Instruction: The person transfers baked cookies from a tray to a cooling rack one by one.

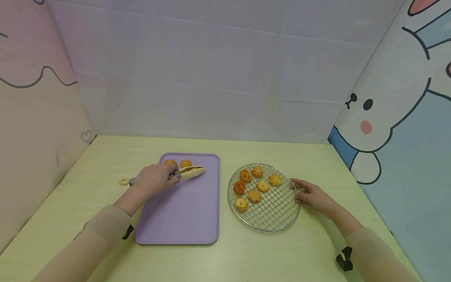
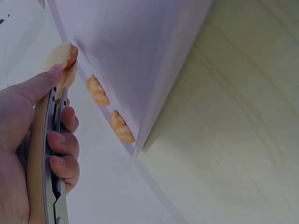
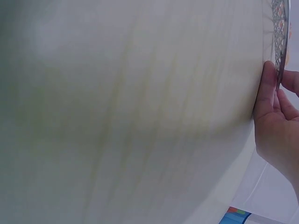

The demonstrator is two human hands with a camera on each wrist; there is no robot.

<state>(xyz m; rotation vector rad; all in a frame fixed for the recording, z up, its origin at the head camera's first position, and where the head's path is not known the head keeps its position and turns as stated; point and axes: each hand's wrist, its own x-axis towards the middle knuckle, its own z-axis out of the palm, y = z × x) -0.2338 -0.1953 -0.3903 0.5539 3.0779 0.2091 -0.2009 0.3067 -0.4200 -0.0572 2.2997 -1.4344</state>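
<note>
In the head view my left hand [image 1: 154, 180] grips metal tongs [image 1: 192, 172] with cream tips, above the far part of a purple tray [image 1: 179, 215]. The left wrist view shows a golden cookie [image 2: 72, 56] held between the tong tips. Two more piped cookies [image 2: 122, 127] lie by the tray's far edge. My right hand [image 1: 317, 199] pinches the right rim of a round wire rack [image 1: 275, 219], thumb and fingers on either side of the metal. On the rack sit several cookies [image 1: 255, 196], some round and golden, some orange-red, mostly on its left and far side.
Tray and rack stand side by side on a pale yellow table [image 1: 246, 258], with a narrow gap between them. A white back wall [image 1: 211, 78] and side walls with cartoon drawings [image 1: 398, 117] enclose the table.
</note>
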